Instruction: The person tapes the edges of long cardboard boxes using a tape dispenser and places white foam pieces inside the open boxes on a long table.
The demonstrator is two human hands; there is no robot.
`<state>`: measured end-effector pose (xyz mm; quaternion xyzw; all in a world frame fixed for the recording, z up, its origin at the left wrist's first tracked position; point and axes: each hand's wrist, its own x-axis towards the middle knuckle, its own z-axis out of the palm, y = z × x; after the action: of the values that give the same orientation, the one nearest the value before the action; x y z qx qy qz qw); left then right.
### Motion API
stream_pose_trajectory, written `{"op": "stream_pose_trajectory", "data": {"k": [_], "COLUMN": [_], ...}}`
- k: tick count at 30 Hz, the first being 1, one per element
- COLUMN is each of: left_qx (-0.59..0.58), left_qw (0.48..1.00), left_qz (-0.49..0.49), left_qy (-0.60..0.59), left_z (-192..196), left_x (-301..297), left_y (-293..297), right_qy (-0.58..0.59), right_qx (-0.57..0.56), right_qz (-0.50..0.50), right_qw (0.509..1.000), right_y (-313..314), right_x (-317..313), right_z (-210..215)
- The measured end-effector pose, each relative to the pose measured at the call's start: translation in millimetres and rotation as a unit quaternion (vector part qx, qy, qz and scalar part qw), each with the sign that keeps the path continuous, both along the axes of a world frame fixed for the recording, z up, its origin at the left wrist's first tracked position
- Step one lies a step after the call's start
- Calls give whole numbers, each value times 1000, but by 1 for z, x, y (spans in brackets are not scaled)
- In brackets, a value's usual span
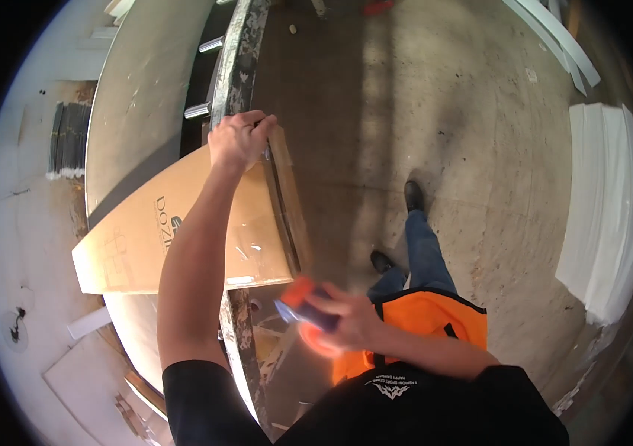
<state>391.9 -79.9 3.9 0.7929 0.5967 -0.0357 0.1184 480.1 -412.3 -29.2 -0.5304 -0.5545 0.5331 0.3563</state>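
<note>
Both hands are busy, well apart from each other. Stretched forward, the left hand (239, 140) lies at the far right corner of a cardboard box (255, 223), its fingers bent over the edge; how tightly they close cannot be told. Closer to the body, the right hand (352, 321) is wrapped around an orange and blue tool (315, 315), blurred so that its exact kind is unclear. That tool is near the box's near right corner.

The box lies across a worn metal rail (238, 63) and a broad pale panel (149, 89), with dark print on its upper face. Metal rollers (197, 111) show beyond it, between panel and rail. Farther left is a bundle of dark strips (69, 140).

On the right, a stack of long white pieces (605, 212) is set along the concrete floor (502, 178). The person wears a black shirt (421, 409), an orange garment (435, 316), blue jeans (426, 253) and dark shoes (414, 197).
</note>
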Motion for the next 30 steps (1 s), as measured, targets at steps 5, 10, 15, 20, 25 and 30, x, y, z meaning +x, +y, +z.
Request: {"op": "stream_pose_trajectory", "data": {"k": [5, 10, 15, 20, 25, 30], "left_qx": [3, 12, 18, 10, 36, 36], "left_qw": [1000, 999, 999, 999, 996, 995], "left_qz": [-4, 28, 26, 40, 37, 48], "left_qy": [1, 7, 1, -18, -67, -74], "left_z": [-3, -1, -2, -8, -6, -12], "left_x": [6, -15, -6, -13, -20, -15], "left_y": [-3, -9, -14, -16, -27, -34], "right_qy": [-115, 75, 386, 260, 202, -27], "right_qx": [63, -46, -136, -149, -84, -75], "right_qz": [95, 93, -111, 33, 45, 194], "right_qw": [987, 992, 906, 954, 975, 978], "right_y": [16, -3, 55, 57, -24, 18], "right_x": [-55, 14, 99, 64, -2, -58], "right_z": [-10, -33, -47, -53, -51, -30]}}
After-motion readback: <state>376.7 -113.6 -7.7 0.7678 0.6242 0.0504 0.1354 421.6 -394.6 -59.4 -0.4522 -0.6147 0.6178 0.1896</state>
